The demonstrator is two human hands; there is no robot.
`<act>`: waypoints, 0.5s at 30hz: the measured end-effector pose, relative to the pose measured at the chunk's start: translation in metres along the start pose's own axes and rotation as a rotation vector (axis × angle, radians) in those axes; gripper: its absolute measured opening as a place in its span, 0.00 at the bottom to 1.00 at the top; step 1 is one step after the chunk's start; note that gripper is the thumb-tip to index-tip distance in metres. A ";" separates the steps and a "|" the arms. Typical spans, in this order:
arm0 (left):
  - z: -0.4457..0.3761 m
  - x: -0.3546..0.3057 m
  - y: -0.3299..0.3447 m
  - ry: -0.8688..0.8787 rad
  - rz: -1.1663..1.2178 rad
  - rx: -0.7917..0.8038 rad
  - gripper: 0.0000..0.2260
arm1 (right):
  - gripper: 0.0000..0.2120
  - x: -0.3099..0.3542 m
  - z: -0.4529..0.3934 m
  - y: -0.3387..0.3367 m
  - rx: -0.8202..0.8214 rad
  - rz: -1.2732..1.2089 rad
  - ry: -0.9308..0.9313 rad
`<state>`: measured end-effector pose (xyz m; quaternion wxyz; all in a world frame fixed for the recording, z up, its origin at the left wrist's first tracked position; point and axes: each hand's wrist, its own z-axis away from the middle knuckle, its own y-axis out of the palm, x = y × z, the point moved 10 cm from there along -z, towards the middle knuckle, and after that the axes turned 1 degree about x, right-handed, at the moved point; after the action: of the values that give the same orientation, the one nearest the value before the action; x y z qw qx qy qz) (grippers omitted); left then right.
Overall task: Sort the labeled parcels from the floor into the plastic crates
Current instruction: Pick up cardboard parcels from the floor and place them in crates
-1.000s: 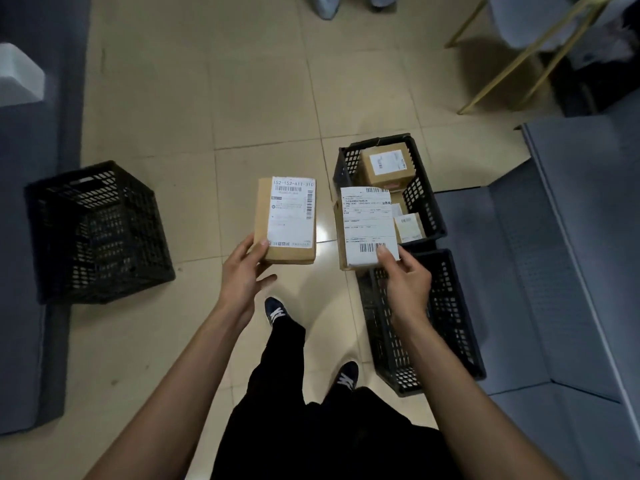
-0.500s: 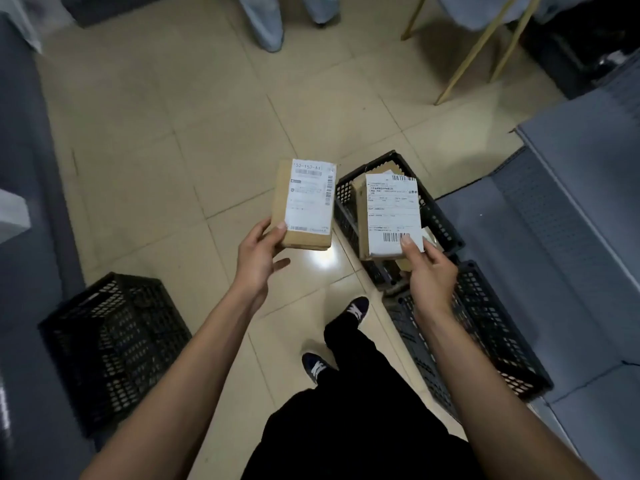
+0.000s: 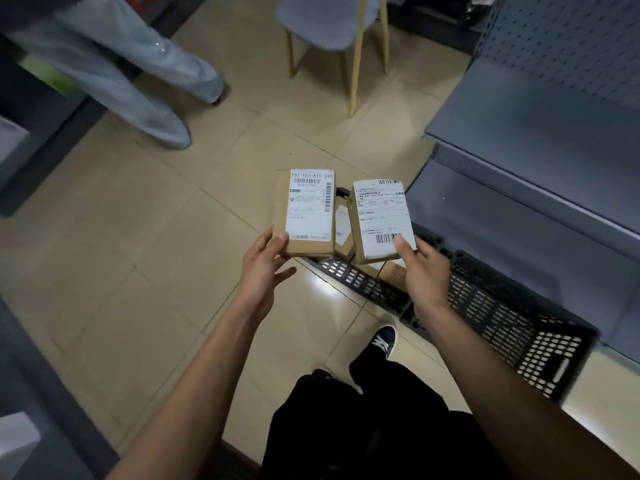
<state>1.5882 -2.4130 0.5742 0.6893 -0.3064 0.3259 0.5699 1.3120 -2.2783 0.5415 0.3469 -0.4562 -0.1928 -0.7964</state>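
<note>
My left hand (image 3: 265, 268) holds a flat brown parcel (image 3: 306, 213) by its lower edge, white label facing up. My right hand (image 3: 424, 268) grips a second labeled parcel (image 3: 381, 220) at its lower right corner. The two parcels sit side by side, almost touching, at chest height. Beneath them a black plastic crate (image 3: 360, 282) holds more parcels (image 3: 343, 223), mostly hidden. A second, nearer black crate (image 3: 512, 323) lies to the right under my right forearm.
Grey metal shelving (image 3: 540, 140) runs along the right. A grey chair with yellow legs (image 3: 353, 50) stands ahead. Another person's legs in light trousers (image 3: 138, 81) are at upper left. Dark furniture (image 3: 31, 150) borders the left. My shoes (image 3: 382, 341) rest on beige tiles.
The view has swung rightward and up; the left black crate has left the frame. Both hands still hold their parcels, now closer together above the right-hand crates.
</note>
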 end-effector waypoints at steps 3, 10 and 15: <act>-0.023 -0.012 0.025 -0.018 -0.063 0.065 0.11 | 0.14 -0.008 -0.013 -0.019 -0.090 -0.019 0.039; -0.084 -0.014 0.060 -0.050 -0.195 0.247 0.25 | 0.17 -0.035 -0.018 -0.044 -0.306 -0.027 0.107; -0.129 -0.009 0.065 -0.116 -0.260 0.378 0.26 | 0.15 -0.065 -0.010 -0.029 -0.491 -0.051 0.188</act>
<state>1.5103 -2.5100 0.5004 0.8198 -0.1779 0.3442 0.4217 1.3072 -2.2402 0.4805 0.2219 -0.4458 0.0281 -0.8667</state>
